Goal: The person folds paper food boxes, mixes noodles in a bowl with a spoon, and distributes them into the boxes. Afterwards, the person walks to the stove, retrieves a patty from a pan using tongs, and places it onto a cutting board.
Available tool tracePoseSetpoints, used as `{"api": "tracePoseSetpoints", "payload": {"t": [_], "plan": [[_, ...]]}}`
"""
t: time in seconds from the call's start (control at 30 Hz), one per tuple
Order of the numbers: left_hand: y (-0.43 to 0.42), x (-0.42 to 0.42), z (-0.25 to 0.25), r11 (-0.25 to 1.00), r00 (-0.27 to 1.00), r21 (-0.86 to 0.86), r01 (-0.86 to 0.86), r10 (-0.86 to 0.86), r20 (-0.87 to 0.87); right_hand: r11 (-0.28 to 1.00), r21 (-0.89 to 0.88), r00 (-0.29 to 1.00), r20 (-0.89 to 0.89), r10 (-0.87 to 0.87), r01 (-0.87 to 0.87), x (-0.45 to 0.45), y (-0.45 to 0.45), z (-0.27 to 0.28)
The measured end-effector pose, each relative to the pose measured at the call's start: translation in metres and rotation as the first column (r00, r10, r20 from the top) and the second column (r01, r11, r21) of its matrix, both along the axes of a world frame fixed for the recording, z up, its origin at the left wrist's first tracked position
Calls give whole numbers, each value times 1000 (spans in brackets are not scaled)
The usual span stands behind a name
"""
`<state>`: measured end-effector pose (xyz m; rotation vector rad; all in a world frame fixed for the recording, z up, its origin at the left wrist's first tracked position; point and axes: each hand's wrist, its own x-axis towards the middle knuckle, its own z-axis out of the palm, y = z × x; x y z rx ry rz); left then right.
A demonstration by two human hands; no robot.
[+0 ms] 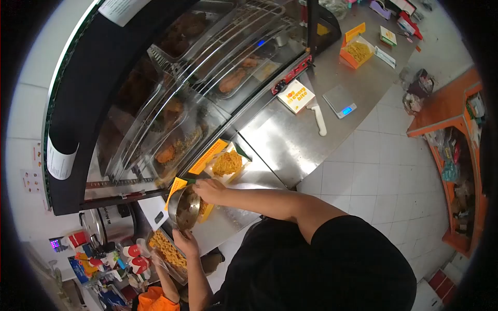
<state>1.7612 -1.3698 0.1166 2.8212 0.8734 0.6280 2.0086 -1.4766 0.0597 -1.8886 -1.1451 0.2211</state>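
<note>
A round metal bowl (185, 207) with brownish residue inside is tilted between my two hands. My right hand (207, 191) is closed on its upper rim. Lower down, my left hand (185, 244) grips the opposite rim. Partly hidden behind the bowl is a yellow open food box (175, 189), with some food showing beside the bowl's edge. Beyond my right hand stands another open box (228, 162) filled with yellow-orange noodle-like food. A clear tray of small golden fried pieces (167, 248) lies close to my left hand.
A co-worker's hand (162, 265) is at the tray's edge. A glass display case (207, 98) with fried food borders the counter. Farther along are a closed box (296, 97), a white-handled knife (318, 120), a scale (340, 101) and a filled box (358, 51).
</note>
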Motion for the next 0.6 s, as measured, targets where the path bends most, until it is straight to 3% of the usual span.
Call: {"api": "tracePoseSetpoints", "payload": {"t": [0.1, 0.17, 0.23, 0.27, 0.3, 0.33, 0.37, 0.43, 0.5, 0.53, 0.6], "plan": [[-1, 3, 13, 996, 999, 81, -45, 46, -4, 894, -395, 929, 203, 308, -211, 2, -13, -4], [-8, 3, 23, 998, 996, 18, -67, 66, 54, 957, -248, 956, 211, 202, -148, -3, -16, -7], [-20, 8, 27, 988, 975, -75, -133, 144, 168, 996, -38, 987, 133, 89, -84, -1, -34, 24], [-29, 12, 24, 973, 945, -141, -181, 212, 251, 993, -31, 993, -17, 115, -116, -3, -38, 41], [-40, 13, 21, 954, 903, -208, -217, 277, 327, 979, -112, 985, -31, 170, -172, -11, -34, 38], [-47, 15, 11, 957, 855, -171, -236, 288, 431, 957, -188, 976, -41, 215, -219, -19, -25, 35], [-54, 13, 3, 892, 769, -412, -187, 394, 504, 930, -262, 966, -48, 255, -258, -25, -18, 33], [-69, 2, -10, 627, 583, -778, 44, 617, 529, 913, -337, 973, -92, 211, -230, -39, -27, 68], [-87, -8, -22, 505, 478, -858, 89, 734, 482, 906, -346, 967, -158, 199, -243, -56, -43, 93], [-95, -15, -28, 436, 429, -892, 119, 788, 442, 839, -424, 940, -173, 294, -340, -60, -49, 97], [-107, -41, -43, 356, 419, -917, 181, 815, 400, 839, -383, 921, -197, 336, -388, -69, -87, 111]]}}
